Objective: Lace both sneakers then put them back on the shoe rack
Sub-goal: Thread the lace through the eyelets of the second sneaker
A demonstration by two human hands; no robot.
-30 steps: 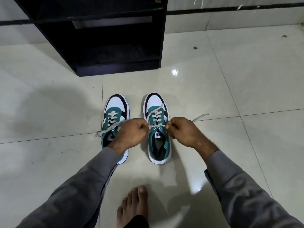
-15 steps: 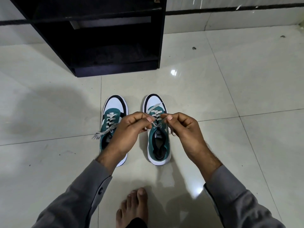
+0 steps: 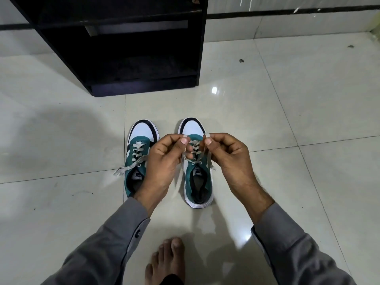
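Both hands, left [image 3: 166,159] and right [image 3: 226,155], pinch lace ends [image 3: 208,135] above right sneaker [image 3: 197,161], seemingly threaded, untied. Left sneaker [image 3: 138,159] beside it, laced, ends loose. Shoe rack [image 3: 123,48] beyond, not yet restocked.

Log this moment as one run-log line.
left hand: pinching lace end | right hand: pinching other end | right teal-and-white sneaker: untied

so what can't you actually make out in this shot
- Head view: the left hand hides the inner side and heel of the left sneaker.
- The right hand and left hand cover part of the right sneaker lacing, so no knot can be judged.
- Shoe rack: top cut off by the frame edge, shelves too dark.
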